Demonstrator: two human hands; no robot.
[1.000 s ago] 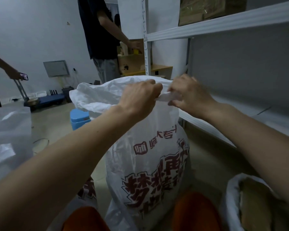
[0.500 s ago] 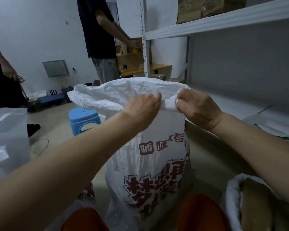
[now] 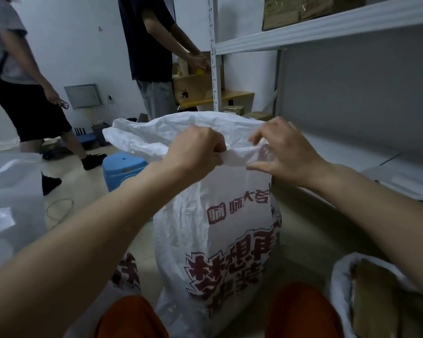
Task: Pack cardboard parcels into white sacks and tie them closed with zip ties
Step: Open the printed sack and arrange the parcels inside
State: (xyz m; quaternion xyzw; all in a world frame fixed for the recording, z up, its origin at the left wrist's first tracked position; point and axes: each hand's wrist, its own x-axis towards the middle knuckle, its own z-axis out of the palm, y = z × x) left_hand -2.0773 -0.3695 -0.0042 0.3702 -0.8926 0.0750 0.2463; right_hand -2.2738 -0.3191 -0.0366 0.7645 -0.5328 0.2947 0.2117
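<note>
A tall white woven sack [image 3: 220,215] with dark red printed characters stands upright on the floor between my knees. Its top is gathered into a twisted neck at chest height. My left hand [image 3: 195,152] grips that neck in a fist. My right hand [image 3: 286,154] sits just to the right of it, fingers spread and loosely curved around the bunched fabric, thumb below it. A second white sack [image 3: 340,284] at the bottom right stands open with brown cardboard parcels [image 3: 376,301] inside. No zip tie is visible.
A white metal shelf rack [image 3: 327,23] runs along the right, with cardboard boxes on top. A blue plastic stool [image 3: 122,164] stands behind the sack. Two people stand at the back left and centre. A clear plastic bag [image 3: 10,203] lies at the left.
My right hand has loosened from a tight pinch to spread fingers around the neck. The sack top sits lower in view. A person at the left has stepped closer.
</note>
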